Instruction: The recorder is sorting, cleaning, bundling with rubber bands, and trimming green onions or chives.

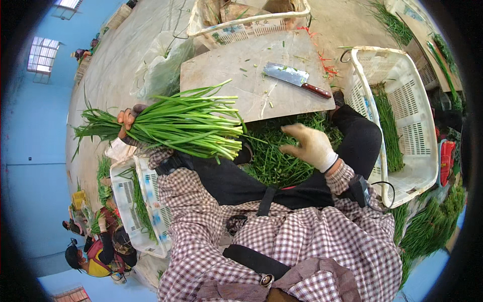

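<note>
My left hand (127, 121), in an orange-tipped glove, grips a thick bunch of green chives (181, 123) held level, cut ends pointing right. Gloved in pale fabric, my right hand (309, 146) hovers with fingers apart over a pile of loose chives (274, 158) in my lap and holds nothing. Beyond the bunch lies a wooden cutting board (236, 70) with a cleaver (294, 78) resting on it, red-brown handle to the right.
A white plastic crate (412, 126) with some chives stands at my right, another white crate (133, 211) at my lower left, a third crate (241, 25) behind the board. Clear plastic bags (161, 65) lie left of the board. Other people sit at the lower left.
</note>
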A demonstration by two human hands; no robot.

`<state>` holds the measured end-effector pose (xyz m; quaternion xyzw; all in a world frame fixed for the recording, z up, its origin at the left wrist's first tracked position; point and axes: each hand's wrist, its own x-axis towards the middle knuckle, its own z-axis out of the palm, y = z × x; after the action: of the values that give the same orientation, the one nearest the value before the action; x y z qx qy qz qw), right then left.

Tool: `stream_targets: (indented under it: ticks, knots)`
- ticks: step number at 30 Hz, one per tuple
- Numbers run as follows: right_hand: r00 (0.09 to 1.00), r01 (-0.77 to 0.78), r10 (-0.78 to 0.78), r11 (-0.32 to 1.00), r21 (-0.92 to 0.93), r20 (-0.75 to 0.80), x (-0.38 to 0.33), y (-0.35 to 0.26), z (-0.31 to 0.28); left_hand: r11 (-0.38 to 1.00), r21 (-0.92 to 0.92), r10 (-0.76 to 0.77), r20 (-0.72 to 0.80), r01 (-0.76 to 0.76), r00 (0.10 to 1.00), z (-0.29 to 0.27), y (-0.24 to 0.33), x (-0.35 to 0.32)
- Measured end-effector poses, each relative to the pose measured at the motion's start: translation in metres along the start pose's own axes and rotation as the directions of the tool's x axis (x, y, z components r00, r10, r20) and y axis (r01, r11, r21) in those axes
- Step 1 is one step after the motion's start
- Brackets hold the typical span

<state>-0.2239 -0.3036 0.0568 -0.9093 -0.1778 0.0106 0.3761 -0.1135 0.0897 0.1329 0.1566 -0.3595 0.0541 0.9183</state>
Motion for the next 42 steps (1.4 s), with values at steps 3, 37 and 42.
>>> stream_targets:
  ticks: [3, 37, 42]
  knots:
    - [0.999, -0.027, 0.037, 0.962, 0.271, -0.034, 0.03, -0.046, -0.005, 1.0, 0.027, -0.015, 0.005, 0.015, 1.0, -0.002, -0.009, 0.002]
    - [0.997, 0.007, 0.025, 0.924, 0.382, -0.079, 0.041, -0.015, 0.025, 0.992, -0.119, 0.06, 0.105, -0.047, 0.993, 0.0, -0.006, -0.025]
    - [0.909, -0.328, 0.035, 0.674, 0.662, 0.415, 0.074, -0.042, 0.014, 0.988, -0.038, 0.152, 0.014, -0.151, 0.988, -0.015, 0.001, -0.031]
